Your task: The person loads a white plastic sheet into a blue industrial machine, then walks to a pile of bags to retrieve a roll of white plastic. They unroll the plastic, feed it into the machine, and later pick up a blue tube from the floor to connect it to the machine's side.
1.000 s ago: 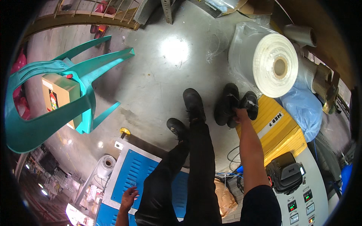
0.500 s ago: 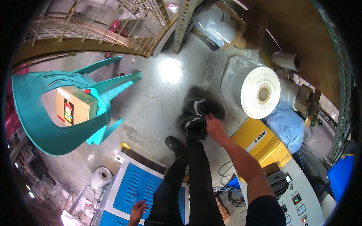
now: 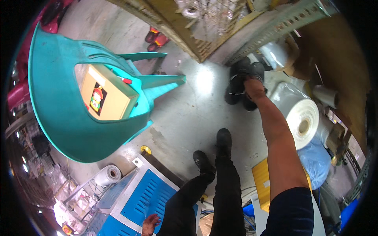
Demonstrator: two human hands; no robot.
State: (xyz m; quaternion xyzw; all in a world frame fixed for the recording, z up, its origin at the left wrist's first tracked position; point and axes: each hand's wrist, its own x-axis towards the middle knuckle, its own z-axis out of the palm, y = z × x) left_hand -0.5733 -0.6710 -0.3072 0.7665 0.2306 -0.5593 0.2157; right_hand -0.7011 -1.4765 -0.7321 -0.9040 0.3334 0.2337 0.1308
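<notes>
With my right arm stretched forward, my right hand [image 3: 254, 87] grips a pair of black shoes [image 3: 236, 80] by their openings. The shoes are close to the foot of the perforated metal upright [image 3: 275, 29]; whether they touch the floor, I cannot tell. My left hand [image 3: 151, 224] is low beside my left leg, over the blue slotted panel [image 3: 147, 198] of a machine. Its fingers are loosely bent and apart, with nothing in them. My own feet, in black shoes [image 3: 224, 141], stand on the grey floor behind the pair.
A teal plastic chair [image 3: 55, 114] holds a cardboard box [image 3: 112, 94] on the left. Wrapped film rolls [image 3: 303, 126], a blue plastic bag [image 3: 316, 161] and a yellow box [image 3: 262, 181] line the right. A wire-sided rack [image 3: 169, 27] stands ahead, with red-and-black shoes [image 3: 157, 41] on the floor near it.
My right hand has carried the black shoes forward and right, from near my feet toward the metal upright. The view has shifted left. My left hand stays low by the machine.
</notes>
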